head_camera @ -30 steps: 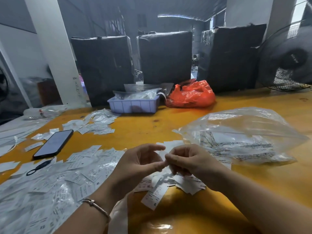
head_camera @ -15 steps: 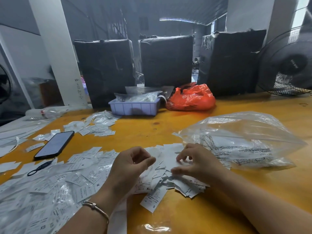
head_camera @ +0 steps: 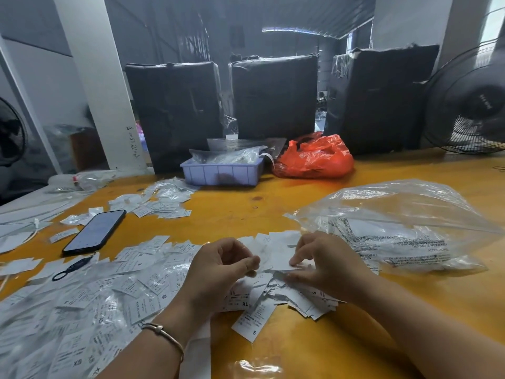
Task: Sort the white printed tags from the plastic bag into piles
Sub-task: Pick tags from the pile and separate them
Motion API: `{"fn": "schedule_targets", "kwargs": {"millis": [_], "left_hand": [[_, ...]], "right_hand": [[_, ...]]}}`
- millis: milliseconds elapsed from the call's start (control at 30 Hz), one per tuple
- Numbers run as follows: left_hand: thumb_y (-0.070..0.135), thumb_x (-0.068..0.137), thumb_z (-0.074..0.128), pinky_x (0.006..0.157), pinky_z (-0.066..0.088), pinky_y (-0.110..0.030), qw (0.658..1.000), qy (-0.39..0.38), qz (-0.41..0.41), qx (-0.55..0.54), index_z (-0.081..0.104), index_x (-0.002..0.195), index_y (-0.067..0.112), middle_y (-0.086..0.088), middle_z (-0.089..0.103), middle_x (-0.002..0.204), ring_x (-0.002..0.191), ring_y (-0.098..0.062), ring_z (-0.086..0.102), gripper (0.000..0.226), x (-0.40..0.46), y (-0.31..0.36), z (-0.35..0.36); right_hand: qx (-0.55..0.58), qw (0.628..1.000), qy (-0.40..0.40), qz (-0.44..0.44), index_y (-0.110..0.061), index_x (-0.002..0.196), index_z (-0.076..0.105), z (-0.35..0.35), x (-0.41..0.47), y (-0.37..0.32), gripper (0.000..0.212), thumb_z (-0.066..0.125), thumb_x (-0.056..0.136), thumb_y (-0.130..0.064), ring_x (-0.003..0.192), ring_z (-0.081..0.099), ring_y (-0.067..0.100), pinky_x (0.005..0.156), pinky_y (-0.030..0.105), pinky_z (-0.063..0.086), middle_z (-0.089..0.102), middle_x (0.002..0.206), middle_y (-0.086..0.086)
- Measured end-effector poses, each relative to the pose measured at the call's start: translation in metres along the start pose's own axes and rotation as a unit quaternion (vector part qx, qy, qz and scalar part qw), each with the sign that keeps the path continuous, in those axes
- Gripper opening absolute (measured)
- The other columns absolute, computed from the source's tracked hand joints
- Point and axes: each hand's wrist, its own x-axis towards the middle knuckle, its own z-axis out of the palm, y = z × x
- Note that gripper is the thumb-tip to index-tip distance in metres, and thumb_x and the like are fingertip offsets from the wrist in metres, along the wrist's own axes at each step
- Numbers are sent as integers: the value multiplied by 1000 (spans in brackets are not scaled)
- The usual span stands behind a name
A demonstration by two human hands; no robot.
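Note:
A clear plastic bag (head_camera: 396, 214) with printed text lies on the yellow table (head_camera: 314, 351) at the right. In front of me is a small heap of white printed tags (head_camera: 300, 300); one tag marked S (head_camera: 252, 320) sticks out toward me. My right hand (head_camera: 325, 266) rests on this heap, index finger and thumb pinching a white tag (head_camera: 281, 265). Just left of it, my left hand (head_camera: 218, 272) hovers with fingers curled and thumb against the index finger; no tag shows in it. A wide spread of sleeved tags (head_camera: 95, 296) covers the table's left side.
A black phone (head_camera: 94, 232) and a black loop strap (head_camera: 73, 269) lie at the left. Another tag pile (head_camera: 164, 201) sits farther back. A blue tray (head_camera: 221, 173), a red bag (head_camera: 314, 160) and black wrapped boxes (head_camera: 177, 113) line the back; a fan (head_camera: 470, 99) stands right.
My hands were pinched together above the heap a second ago. They have parted; the right hand dropped onto the tags and took hold of one, the left drew back slightly.

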Motion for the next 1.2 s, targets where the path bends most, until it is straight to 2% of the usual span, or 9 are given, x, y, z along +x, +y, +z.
{"fn": "schedule_targets", "kwargs": {"millis": [167,367,467,533,633,767,967,1067,1200], "left_hand": [[12,79,77,71,50,-31,1000,3,11,22,74,72,16,-3,70,71,71,-14,63,9,0,-2,0],[11,75,81,72,51,-32,1000,3,9,20,72,71,14,-9,70,73,71,-15,63,10,1,-3,-1],[14,73,82,71,49,-35,1000,2,9,12,70,71,10,-20,66,76,70,-19,58,13,1,-2,0],[14,73,82,69,47,-34,1000,-1,9,8,69,70,9,-24,62,76,69,-19,55,14,0,-1,0],[12,73,81,66,46,-28,1000,-7,10,3,69,70,9,-15,60,70,66,-16,54,13,0,-1,1],[11,73,82,65,46,-28,1000,-12,12,1,69,69,9,-7,61,66,65,-15,55,13,-1,0,1],[10,71,83,65,49,-28,1000,-13,13,7,69,68,12,-3,64,64,63,-14,58,15,0,1,1],[10,72,82,60,51,-24,1000,-12,14,-1,68,69,10,-9,66,65,60,-16,62,14,-1,2,1],[4,73,81,56,49,-19,999,-14,28,-17,68,72,6,-9,69,65,59,-16,65,13,-2,4,2]], "right_hand": [[14,998,-64,-19,-22,86,74,-13,-2,0,14,65,87,-32,79,55,5,75,35,50,61,86,-15],[139,989,-8,56,-9,83,75,-16,0,-1,13,64,86,-15,79,62,20,72,45,53,68,86,0],[286,947,29,141,-10,81,76,-19,2,3,14,63,83,-6,63,56,16,56,30,46,68,72,8],[392,902,3,178,-7,79,77,-21,2,5,14,64,82,-4,57,51,13,52,23,39,69,71,12],[492,851,-42,177,-2,76,75,-22,3,6,11,66,81,-3,58,56,13,52,20,43,72,79,17],[551,818,-69,149,-3,84,74,-23,2,2,16,74,69,-8,61,61,17,53,20,46,71,80,19],[548,831,-23,93,-9,78,72,-20,0,-5,21,78,59,-15,56,57,18,54,23,41,70,73,18],[524,847,4,84,-8,77,73,-19,-2,-7,5,74,72,-9,56,54,13,55,23,40,68,67,11],[447,887,98,52,-14,73,74,-18,-2,-11,15,65,85,-11,55,53,6,51,15,40,67,62,-2]]}}
